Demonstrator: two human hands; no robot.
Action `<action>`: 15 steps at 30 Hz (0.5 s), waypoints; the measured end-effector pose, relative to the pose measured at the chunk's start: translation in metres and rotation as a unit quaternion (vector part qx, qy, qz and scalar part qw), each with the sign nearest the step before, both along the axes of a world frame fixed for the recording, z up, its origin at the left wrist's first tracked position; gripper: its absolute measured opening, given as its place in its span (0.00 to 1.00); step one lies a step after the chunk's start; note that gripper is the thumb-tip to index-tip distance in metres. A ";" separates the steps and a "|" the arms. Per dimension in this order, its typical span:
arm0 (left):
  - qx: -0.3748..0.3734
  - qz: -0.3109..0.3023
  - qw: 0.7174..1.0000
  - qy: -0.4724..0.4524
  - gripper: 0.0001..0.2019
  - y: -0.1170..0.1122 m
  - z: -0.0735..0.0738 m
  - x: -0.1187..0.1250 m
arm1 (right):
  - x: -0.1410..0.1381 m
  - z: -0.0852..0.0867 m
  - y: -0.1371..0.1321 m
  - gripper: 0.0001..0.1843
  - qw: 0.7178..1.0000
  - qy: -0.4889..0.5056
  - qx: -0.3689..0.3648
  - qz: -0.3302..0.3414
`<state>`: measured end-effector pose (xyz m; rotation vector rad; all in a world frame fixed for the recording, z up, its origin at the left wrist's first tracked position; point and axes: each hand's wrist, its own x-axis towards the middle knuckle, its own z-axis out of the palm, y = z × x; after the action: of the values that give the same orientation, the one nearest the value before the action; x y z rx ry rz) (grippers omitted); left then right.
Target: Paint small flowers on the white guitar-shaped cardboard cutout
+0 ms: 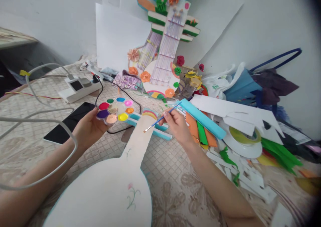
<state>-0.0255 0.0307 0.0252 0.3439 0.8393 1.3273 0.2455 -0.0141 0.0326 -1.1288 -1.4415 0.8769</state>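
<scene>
My left hand (88,128) is closed around the edge of a round paint palette (115,110) with several wells of bright colour. My right hand (176,124) pinches a thin blue-handled paintbrush (160,119), its tip pointing down-left over the neck of a white guitar-shaped cutout (107,186). The cutout lies flat in front of me, with a small painted flower (132,195) on its body and a rainbow (149,113) near the top of the neck.
A decorated guitar model (164,53) leans on the wall behind. A power strip (79,86) and a dark tablet (69,122) lie at the left, with cables. Paper scraps, a tape roll (244,138), a light blue tube (203,119) and bags (253,83) crowd the right.
</scene>
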 end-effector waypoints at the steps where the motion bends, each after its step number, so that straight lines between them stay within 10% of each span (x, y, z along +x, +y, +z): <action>1: 0.002 -0.001 1.000 0.001 0.18 0.000 -0.001 0.000 | -0.001 -0.001 0.000 0.16 1.000 -0.004 0.001 0.000; 15: 0.006 -0.018 1.000 0.012 0.18 0.001 -0.005 0.000 | 0.005 -0.001 -0.001 0.12 0.986 -0.136 0.053 -0.080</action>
<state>-0.0254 0.0313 0.0205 0.3841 0.8419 1.2986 0.2501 -0.0149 0.0313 -1.2999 -1.5727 0.5413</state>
